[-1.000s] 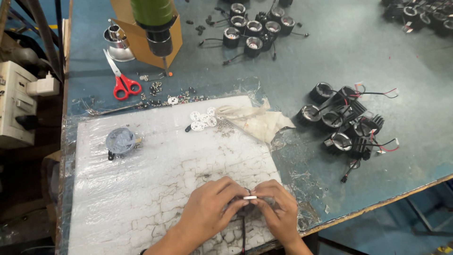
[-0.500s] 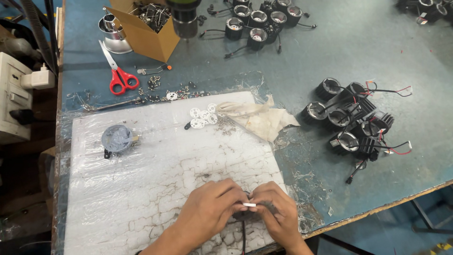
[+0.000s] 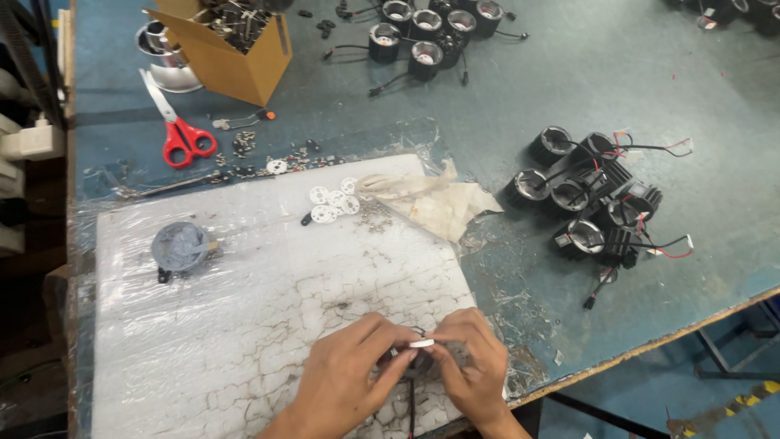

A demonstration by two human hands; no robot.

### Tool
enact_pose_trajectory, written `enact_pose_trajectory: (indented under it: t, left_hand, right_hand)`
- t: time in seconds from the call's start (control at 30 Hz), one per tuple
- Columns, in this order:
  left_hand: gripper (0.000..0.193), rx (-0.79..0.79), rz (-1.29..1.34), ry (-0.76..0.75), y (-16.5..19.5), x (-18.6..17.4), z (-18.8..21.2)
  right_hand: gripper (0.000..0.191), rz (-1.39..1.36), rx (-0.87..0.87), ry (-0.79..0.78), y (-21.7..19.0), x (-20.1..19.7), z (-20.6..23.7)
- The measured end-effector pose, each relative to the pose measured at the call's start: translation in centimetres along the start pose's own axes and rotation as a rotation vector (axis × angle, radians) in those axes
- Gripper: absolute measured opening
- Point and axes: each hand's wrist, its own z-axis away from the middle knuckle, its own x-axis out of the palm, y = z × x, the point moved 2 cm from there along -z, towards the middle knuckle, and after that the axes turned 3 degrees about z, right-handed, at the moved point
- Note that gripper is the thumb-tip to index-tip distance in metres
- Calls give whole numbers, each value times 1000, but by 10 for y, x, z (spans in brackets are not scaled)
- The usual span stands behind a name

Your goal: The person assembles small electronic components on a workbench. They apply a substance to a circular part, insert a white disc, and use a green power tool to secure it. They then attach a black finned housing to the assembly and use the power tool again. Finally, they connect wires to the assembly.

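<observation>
Both my hands meet at the near edge of a white cracked mat [image 3: 244, 309]. My left hand [image 3: 349, 382] and my right hand [image 3: 475, 366] pinch a small white disc [image 3: 422, 344] on top of a dark round lamp housing [image 3: 416, 363], which is mostly hidden by my fingers. A dark wire [image 3: 410, 410] hangs from it toward me. More white discs [image 3: 333, 201] lie at the far edge of the mat.
A cluster of black lamp housings with red and black wires [image 3: 593, 207] sits at the right, another group [image 3: 431, 36] at the top. Red scissors [image 3: 180, 130], a cardboard box [image 3: 236, 53], a crumpled cloth [image 3: 435, 199] and a grey round part [image 3: 179, 246] lie around.
The view has drifted so the bench objects sit lower and the box shows more. My hands stay together on the same part, fingers barely shifted.
</observation>
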Motion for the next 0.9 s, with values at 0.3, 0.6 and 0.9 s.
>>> enact_pose_trajectory:
  t: [0.3, 0.6, 0.9]
  left_hand:
    - [12, -95, 110, -8, 5, 1, -6]
    - [17, -3, 126, -52, -18, 11, -1]
    - [17, 10, -187, -115, -87, 64, 8]
  right_hand:
    - [12, -11, 84, -51, 8, -2, -1]
    - [8, -350, 221, -254, 43, -7, 15]
    - [10, -267, -185, -291, 120, 14, 30]
